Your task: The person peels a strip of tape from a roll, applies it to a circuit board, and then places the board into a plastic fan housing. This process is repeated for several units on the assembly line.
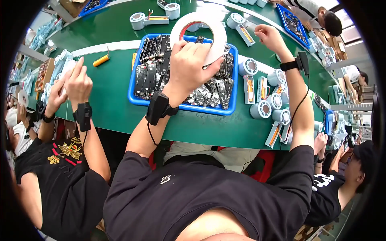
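My left hand (189, 64) is closed on the lower edge of a wide roll of white tape (218, 38), held upright above a blue tray (132, 87). Inside that tray lie many dark, narrow circuit-board pieces (150, 80), partly hidden by my hand and wrist. Off to the right, my right hand (270, 38) is raised with its fingers curled together; anything between the fingertips is too small to make out. Just left of it, a light-blue round motor-like part (235, 20) lies with an attached silver holder (245, 35) on the green table.
Several light-blue round parts (261, 109) with battery holders crowd the table right of the tray. A loose orange battery cell (101, 60) lies to the left. Close on my left, another person's hands (78, 82) work; more people sit at right.
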Available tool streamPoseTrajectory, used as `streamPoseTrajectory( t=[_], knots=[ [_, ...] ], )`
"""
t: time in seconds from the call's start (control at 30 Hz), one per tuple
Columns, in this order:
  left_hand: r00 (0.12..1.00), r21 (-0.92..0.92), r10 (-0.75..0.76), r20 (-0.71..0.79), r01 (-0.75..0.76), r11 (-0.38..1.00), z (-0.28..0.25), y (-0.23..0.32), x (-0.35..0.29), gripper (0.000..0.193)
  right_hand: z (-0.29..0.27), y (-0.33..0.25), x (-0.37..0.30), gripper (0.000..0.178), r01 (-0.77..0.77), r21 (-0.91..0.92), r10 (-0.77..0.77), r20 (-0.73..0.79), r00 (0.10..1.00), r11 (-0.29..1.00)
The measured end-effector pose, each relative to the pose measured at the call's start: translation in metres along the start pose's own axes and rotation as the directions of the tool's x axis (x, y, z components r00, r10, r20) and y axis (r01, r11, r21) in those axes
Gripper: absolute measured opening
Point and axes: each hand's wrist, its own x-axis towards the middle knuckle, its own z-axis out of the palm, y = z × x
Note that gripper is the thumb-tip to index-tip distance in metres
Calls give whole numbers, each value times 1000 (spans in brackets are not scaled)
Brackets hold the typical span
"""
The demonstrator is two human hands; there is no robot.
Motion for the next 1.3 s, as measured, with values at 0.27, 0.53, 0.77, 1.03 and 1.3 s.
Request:
streamPoseTrajectory(
  t=[0.27, 0.53, 0.77, 1.03, 1.3],
  knots=[
    [996, 19, -83, 37, 82, 996, -3, -7, -7, 35, -17, 10, 20, 7, 181, -432, -23, 346, 938, 883],
    [995, 38, -88, 54, 86, 996, 2, -8, -10, 34, -10, 17, 32, 6, 393, -615, 12, 548, 836, 684],
    [991, 52, -96, 93, 92, 994, 5, -6, -10, 33, -8, 32, 24, 7, 443, -650, -38, 537, 842, 618],
    [991, 27, -72, 110, 70, 997, 9, -6, -11, 33, -11, 37, 21, 37, 399, -764, -95, 411, 907, 507],
    [989, 36, -56, 134, 52, 998, 7, -3, -11, 32, -18, 35, 32, 47, 547, -837, -469, 478, 742, 12]
  ],
)
